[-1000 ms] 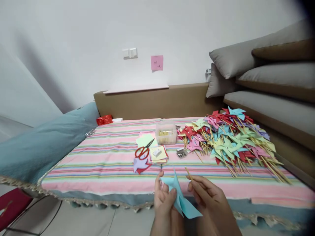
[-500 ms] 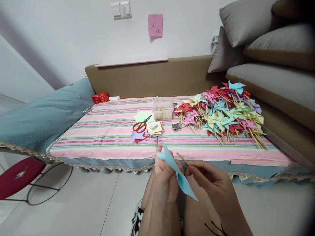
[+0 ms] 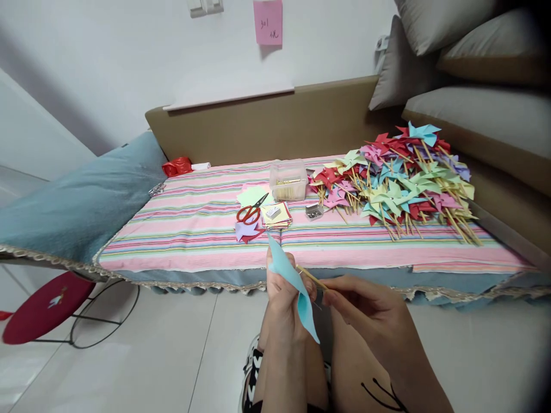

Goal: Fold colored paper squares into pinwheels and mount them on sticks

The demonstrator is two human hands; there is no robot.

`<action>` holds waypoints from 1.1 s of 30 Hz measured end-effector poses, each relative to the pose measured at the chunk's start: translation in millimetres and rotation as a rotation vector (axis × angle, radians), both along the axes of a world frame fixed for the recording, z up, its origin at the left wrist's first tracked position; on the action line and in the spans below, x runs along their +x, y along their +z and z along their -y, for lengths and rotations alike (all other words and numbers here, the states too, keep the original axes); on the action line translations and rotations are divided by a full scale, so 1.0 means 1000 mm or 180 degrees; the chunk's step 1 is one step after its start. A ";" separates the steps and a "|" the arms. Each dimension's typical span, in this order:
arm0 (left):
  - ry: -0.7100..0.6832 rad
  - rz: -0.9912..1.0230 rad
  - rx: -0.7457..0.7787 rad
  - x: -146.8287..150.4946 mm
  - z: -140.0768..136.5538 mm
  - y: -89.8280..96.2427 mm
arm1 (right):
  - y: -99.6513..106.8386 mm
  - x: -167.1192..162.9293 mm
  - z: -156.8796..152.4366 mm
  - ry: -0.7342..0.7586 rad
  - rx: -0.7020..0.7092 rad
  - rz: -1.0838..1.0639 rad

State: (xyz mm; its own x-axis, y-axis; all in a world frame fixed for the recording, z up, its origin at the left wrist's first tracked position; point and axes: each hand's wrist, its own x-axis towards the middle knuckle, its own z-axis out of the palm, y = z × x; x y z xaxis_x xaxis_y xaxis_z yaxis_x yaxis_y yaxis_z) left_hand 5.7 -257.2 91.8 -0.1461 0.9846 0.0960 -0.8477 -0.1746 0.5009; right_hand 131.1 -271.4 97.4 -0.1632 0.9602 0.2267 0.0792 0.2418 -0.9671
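A light blue paper pinwheel (image 3: 285,267) is pinched in my left hand (image 3: 284,298), turned nearly edge-on with its blades curled. My right hand (image 3: 365,310) is closed on a thin wooden stick (image 3: 313,279), whose far end reaches the back of the pinwheel at my left fingers. A fine pin shows near the stick's tip; whether it has entered the wood I cannot tell. Both hands are over my lap, in front of the seat's edge.
On the striped cloth (image 3: 172,241) lie red-handled scissors (image 3: 248,215), coloured paper squares (image 3: 282,222), a small box of pins (image 3: 314,212) and a clear box of sticks (image 3: 288,166). Many finished pinwheels (image 3: 396,198) are heaped at right. A red stool (image 3: 47,307) stands at lower left.
The stick's tip has come closer to the pinwheel, now meeting it at the left fingers. The pinwheel has turned more upright. My view has tilted down slightly.
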 end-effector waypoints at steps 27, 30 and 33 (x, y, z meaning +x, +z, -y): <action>0.0377 -0.0516 -0.0054 -0.006 0.002 0.001 | 0.006 0.002 0.003 -0.0422 0.0868 0.0464; 0.0396 -0.0564 0.0031 -0.006 0.000 0.003 | 0.005 0.004 0.004 -0.0456 0.0996 0.0521; 0.0395 -0.0576 0.0136 -0.007 -0.002 0.002 | 0.006 0.005 0.003 -0.0364 0.1048 0.0551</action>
State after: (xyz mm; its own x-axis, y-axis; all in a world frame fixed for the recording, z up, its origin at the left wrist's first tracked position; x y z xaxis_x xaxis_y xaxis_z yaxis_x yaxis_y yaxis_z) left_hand -1.1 -255.2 93.5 -0.2424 0.9546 0.1730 -0.7153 -0.2964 0.6328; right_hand 136.1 -274.4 103.3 -0.1220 0.8549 0.5042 0.2790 0.5171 -0.8092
